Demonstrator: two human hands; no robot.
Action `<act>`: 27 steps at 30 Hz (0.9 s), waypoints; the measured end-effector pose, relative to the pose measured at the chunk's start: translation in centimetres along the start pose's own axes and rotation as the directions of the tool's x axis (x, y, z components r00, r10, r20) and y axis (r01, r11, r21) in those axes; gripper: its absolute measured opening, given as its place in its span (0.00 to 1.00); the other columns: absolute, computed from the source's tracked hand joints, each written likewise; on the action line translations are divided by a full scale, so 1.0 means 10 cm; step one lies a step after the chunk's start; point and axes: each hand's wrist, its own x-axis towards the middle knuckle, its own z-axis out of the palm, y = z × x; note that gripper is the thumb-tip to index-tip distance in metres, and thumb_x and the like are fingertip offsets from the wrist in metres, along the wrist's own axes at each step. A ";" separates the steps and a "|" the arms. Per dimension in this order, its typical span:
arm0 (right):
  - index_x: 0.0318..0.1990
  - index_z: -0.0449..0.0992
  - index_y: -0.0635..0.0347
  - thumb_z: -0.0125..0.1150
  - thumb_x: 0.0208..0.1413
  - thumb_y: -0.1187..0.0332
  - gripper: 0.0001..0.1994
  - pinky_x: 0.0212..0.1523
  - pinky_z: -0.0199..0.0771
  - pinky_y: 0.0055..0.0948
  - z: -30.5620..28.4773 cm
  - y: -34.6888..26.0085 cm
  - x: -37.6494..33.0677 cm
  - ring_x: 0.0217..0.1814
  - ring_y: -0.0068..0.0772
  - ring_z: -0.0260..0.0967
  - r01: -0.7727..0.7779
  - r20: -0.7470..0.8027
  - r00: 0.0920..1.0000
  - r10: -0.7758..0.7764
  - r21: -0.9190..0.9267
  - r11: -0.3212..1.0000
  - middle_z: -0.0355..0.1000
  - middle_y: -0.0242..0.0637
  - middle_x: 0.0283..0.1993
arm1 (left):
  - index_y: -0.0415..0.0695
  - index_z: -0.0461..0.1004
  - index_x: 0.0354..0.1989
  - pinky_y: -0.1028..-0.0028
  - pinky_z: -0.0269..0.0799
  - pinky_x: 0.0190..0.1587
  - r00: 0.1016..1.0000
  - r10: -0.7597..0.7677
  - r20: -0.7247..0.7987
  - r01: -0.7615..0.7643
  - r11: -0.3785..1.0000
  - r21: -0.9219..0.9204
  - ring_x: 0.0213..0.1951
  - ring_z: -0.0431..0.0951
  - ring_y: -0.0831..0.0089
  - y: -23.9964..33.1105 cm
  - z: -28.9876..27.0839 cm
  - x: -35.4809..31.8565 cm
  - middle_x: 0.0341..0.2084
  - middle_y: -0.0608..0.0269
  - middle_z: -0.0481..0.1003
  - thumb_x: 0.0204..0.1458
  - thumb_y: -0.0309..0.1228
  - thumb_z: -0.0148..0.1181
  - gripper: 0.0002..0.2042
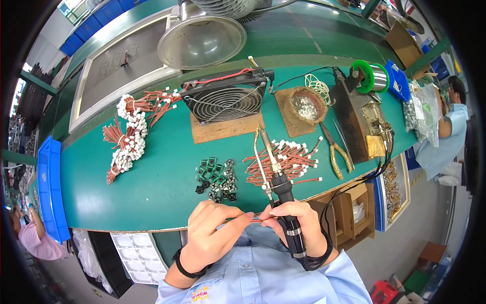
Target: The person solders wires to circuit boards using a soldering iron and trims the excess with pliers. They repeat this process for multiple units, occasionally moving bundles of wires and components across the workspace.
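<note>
Near the table's front edge my left hand (pixel 210 230) is closed, its fingertips pinching a thin reddish wire (pixel 257 220). My right hand (pixel 306 223) wraps round a black soldering iron (pixel 283 190), with a thin metal feed tube (pixel 262 164) beside its shaft. The iron's tip points away from me over the table. The wire's other end meets my right fingertips; what sits between them is mostly hidden. Just beyond lie loose red-brown wire leads (pixel 291 164) with white connectors. Left of these are small green and black parts (pixel 212 177) in a cluster.
Behind stand a black fan (pixel 225 99), a round pot (pixel 308 106) on a board and a dark control box (pixel 357 119) with a solder spool (pixel 375 78). Pliers (pixel 338 154) lie at right, bundled wires (pixel 129 142) at left. Cables (pixel 349 185) trail from the iron.
</note>
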 end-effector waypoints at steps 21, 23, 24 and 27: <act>0.41 0.67 0.51 0.66 0.38 0.79 0.21 0.34 0.63 0.27 0.01 0.00 -0.04 0.28 0.30 0.71 0.166 0.263 0.961 -0.082 -0.314 0.935 0.74 0.30 0.31 | 0.39 0.73 0.28 0.71 0.67 0.28 0.926 -0.297 0.234 0.344 0.918 -0.197 0.26 0.71 0.64 0.12 -0.02 -0.20 0.26 0.61 0.73 0.38 0.19 0.62 0.07; 0.41 0.66 0.51 0.67 0.38 0.79 0.21 0.35 0.61 0.27 0.04 0.01 -0.05 0.25 0.30 0.69 0.145 0.235 0.970 -0.065 -0.342 0.928 0.74 0.29 0.30 | 0.39 0.73 0.27 0.71 0.67 0.28 0.921 -0.325 0.217 0.368 0.909 -0.199 0.26 0.72 0.65 0.11 0.01 -0.21 0.26 0.59 0.73 0.39 0.19 0.62 0.06; 0.40 0.66 0.51 0.68 0.38 0.79 0.21 0.35 0.61 0.27 0.04 0.02 -0.06 0.24 0.30 0.68 0.133 0.221 0.974 -0.055 -0.356 0.925 0.74 0.29 0.29 | 0.39 0.73 0.27 0.71 0.67 0.28 0.918 -0.330 0.218 0.372 0.907 -0.195 0.26 0.72 0.65 0.08 0.00 -0.23 0.26 0.59 0.73 0.39 0.19 0.62 0.06; 0.40 0.65 0.51 0.67 0.39 0.80 0.21 0.36 0.61 0.27 0.00 0.03 -0.05 0.25 0.30 0.66 0.097 0.112 0.992 -0.061 -0.360 0.928 0.73 0.29 0.29 | 0.38 0.73 0.27 0.72 0.68 0.28 0.869 -0.492 0.059 0.495 0.866 -0.073 0.25 0.71 0.65 -0.03 -0.10 -0.30 0.26 0.58 0.72 0.40 0.21 0.62 0.06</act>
